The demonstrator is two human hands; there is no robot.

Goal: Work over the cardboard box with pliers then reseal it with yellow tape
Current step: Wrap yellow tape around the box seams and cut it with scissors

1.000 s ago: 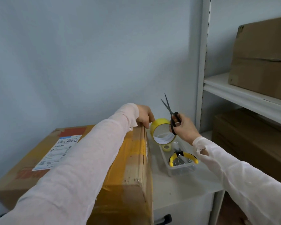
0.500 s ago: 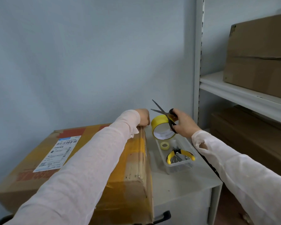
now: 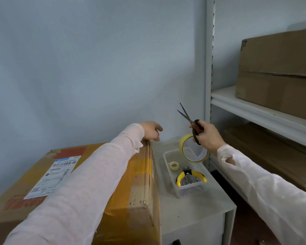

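I see my left hand [image 3: 151, 130], fingers [image 3: 158, 129] loose, on the cardboard box [image 3: 140, 183]'s far corner; its label [image 3: 51, 175] is unreadable. Right hand [image 3: 208, 137] grips scissors [image 3: 189, 119] by yellow tape [image 3: 181, 145].

Cardboard box [image 3: 138, 183]: sitting big and brown on the left of the counter [image 3: 193, 209], flaps closed, a wide yellow strip running along its top and a white shipping label lying flat.
Pliers [image 3: 189, 175]: lying in the clear tray [image 3: 166, 156] right of the box, yellow handles spreading toward us.
Yellow tape [image 3: 183, 145]: roll hanging tilted from the right hand [image 3: 208, 136], over the tray's far end.
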